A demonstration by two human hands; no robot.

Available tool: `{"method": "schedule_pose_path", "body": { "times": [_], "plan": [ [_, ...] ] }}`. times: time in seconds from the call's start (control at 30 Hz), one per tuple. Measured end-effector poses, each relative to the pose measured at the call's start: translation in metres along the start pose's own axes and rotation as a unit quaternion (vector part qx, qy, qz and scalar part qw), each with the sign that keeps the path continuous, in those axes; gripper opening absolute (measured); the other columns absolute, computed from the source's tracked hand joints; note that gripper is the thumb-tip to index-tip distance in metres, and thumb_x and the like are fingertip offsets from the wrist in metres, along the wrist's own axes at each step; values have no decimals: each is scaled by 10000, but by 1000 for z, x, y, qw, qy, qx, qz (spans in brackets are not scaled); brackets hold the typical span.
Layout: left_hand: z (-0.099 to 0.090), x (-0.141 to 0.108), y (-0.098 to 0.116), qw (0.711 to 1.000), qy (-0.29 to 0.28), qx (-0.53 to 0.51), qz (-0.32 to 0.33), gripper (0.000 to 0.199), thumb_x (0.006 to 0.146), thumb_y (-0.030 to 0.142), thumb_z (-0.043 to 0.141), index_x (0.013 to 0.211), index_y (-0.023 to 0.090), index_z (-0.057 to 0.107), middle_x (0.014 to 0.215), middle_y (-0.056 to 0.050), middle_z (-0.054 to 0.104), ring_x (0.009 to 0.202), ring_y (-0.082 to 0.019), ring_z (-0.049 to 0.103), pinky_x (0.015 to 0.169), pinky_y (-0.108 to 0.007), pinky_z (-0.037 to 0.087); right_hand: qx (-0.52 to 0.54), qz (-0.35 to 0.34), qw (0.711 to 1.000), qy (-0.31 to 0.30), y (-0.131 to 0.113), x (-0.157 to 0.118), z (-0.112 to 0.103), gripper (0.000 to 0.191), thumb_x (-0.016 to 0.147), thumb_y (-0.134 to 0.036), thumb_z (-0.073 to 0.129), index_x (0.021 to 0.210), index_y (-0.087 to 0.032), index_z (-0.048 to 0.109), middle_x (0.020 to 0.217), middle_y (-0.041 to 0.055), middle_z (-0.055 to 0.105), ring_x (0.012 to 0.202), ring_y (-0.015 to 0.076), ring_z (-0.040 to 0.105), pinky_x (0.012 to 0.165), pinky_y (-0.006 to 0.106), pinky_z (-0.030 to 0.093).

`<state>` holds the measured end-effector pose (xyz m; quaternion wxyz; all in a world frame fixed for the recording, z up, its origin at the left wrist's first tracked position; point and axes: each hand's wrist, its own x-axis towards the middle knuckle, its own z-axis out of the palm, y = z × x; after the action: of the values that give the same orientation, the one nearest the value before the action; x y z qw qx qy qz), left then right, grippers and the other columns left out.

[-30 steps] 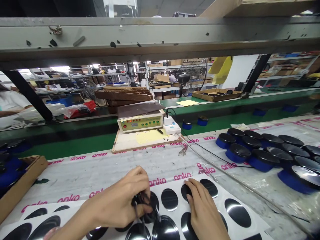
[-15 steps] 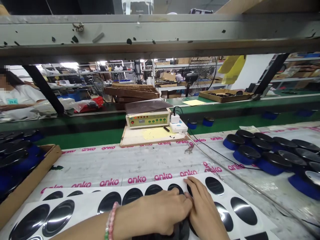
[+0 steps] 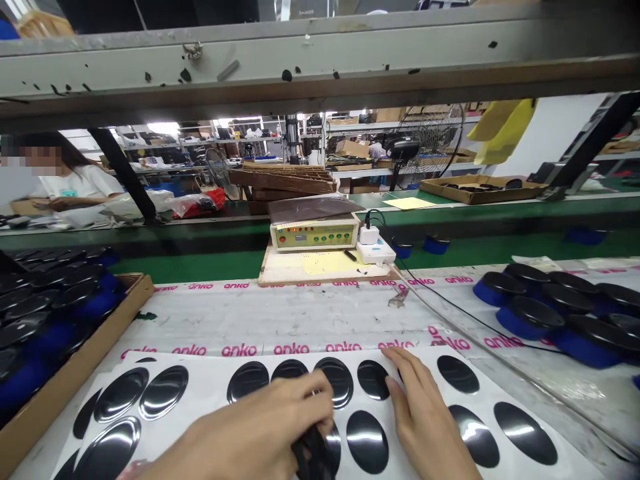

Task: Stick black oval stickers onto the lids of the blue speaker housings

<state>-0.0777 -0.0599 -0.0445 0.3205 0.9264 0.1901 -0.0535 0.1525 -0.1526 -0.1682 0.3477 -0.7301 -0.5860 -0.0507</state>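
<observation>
A white sheet (image 3: 210, 417) with several glossy black oval pieces (image 3: 367, 441) lies in front of me, over at least one similar sheet. My left hand (image 3: 270, 423) is above its middle, fingers curled round a dark object (image 3: 316, 453). Most of that object is hidden, so its kind cannot be made out. My right hand (image 3: 425, 417) rests on the sheet, its thumb apart from the fingers. Beside its thumb is another black oval piece (image 3: 373, 380) on the sheet.
A cardboard box (image 3: 133, 313) of blue parts with black tops stands left; similar parts (image 3: 530, 317) stand right. Ahead is a control box (image 3: 315, 235) beside a white power adapter (image 3: 375, 250). A cable (image 3: 480, 350) crosses the table. A shelf beam (image 3: 310, 63) spans above. A person (image 3: 75, 177) sits far left.
My left hand has moved left, away from my right hand, and now shows a dark object in it. My right hand's thumb is now apart. The view has turned slightly left.
</observation>
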Motion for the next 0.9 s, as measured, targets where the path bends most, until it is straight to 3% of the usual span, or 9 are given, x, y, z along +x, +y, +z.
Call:
{"method": "schedule_pose_path", "body": {
  "times": [0.13,0.27,0.37,0.43,0.53,0.63,0.7,0.77,0.9],
  "plan": [
    [22,27,-4,993,-36,110,32,518,666,-31,438,1110,235,429,1097,-27,550,972,-188,510,730,-266,409,30,-26,997,-61,-14,-4,1,323,952,-288,341,1256,-254,446,1279,73,521,1167,195,525,902,360,527],
    [22,49,-8,976,-54,192,90,453,677,11,514,1076,214,445,995,-30,586,909,-208,513,597,-274,378,4,-37,997,-68,-14,-6,8,323,939,-282,340,1202,-212,514,1240,105,554,1135,231,552,882,410,536],
    [19,53,-12,965,-85,217,122,380,665,32,553,994,200,462,841,-21,582,820,-207,506,542,-282,342,3,-34,997,-65,-12,-5,10,328,937,-281,340,1193,-202,530,1231,108,565,1127,231,560,879,403,539],
    [15,42,-15,965,-77,215,126,315,663,28,538,921,194,463,821,-28,572,813,-204,500,603,-290,374,4,-33,997,-70,-10,-5,11,329,937,-293,350,1198,-212,532,1241,100,561,1134,230,556,887,398,536],
    [-1,8,-20,987,-18,131,87,239,686,10,505,811,204,443,884,-12,558,885,-176,493,759,-268,398,7,-23,997,-78,-6,-7,10,328,940,-322,368,1217,-246,528,1278,78,540,1173,232,529,912,398,523],
    [-21,-23,-22,999,52,17,3,268,700,-24,475,814,215,437,894,21,536,879,-133,501,756,-214,396,20,-9,995,-96,-6,-8,8,331,945,-341,366,1229,-265,518,1293,64,528,1194,228,511,916,384,522],
    [-29,-24,-19,996,90,-4,-17,268,705,-27,464,819,213,429,902,19,520,816,-116,505,725,-206,397,35,10,995,-88,-9,-8,9,341,956,-336,334,1250,-274,495,1315,58,504,1213,218,491,917,372,518],
    [-29,-4,-15,995,90,22,25,274,690,-25,475,821,211,432,938,12,513,815,-116,504,726,-208,398,50,27,996,-68,-13,-7,10,349,965,-320,299,1268,-279,466,1339,55,474,1238,214,458,943,383,495],
    [-16,72,-11,979,7,156,134,441,654,-13,482,1025,222,446,1040,-15,552,955,-187,498,700,-242,403,58,35,996,-58,-12,-8,15,327,961,-326,305,1234,-253,470,1313,60,503,1234,223,452,981,418,452]
  ]
}}
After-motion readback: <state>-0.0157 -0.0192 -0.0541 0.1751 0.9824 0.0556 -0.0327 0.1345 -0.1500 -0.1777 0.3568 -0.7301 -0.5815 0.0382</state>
